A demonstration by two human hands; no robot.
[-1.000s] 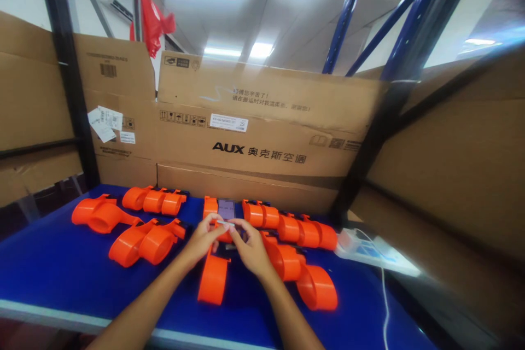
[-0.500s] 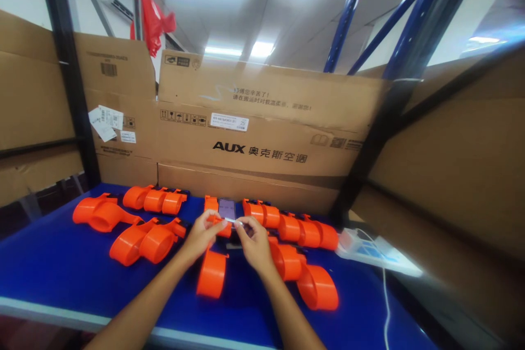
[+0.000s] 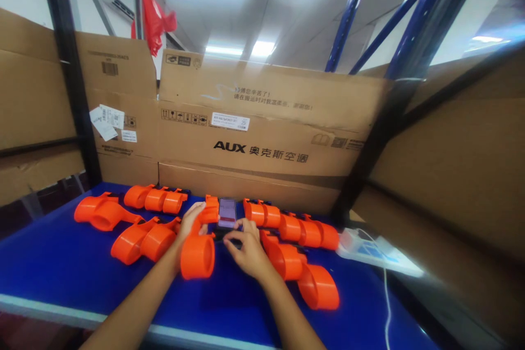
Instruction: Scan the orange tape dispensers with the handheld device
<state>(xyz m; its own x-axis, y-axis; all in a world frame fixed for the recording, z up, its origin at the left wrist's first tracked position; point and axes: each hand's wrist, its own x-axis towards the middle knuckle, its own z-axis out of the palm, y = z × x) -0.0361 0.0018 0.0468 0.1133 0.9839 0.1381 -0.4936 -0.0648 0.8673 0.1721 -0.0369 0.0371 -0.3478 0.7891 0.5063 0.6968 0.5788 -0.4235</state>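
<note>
One piece at a time, hold the orange ring piece (image 3: pixel 198 258) steady above the worktop (image 3: pixel 61 268) with the left hand (image 3: pixel 190 223) closed on it, and guide gently the right hand (image 3: pixel 247 249), curled near the phone (image 3: pixel 227 211), pinch impossible to tell, avoiding neighbouring rings (image 3: pixel 291 262).

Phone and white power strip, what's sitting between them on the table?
The head view shows a row of orange rings between the phone and the power strip, with the right hand near the phone.
</note>
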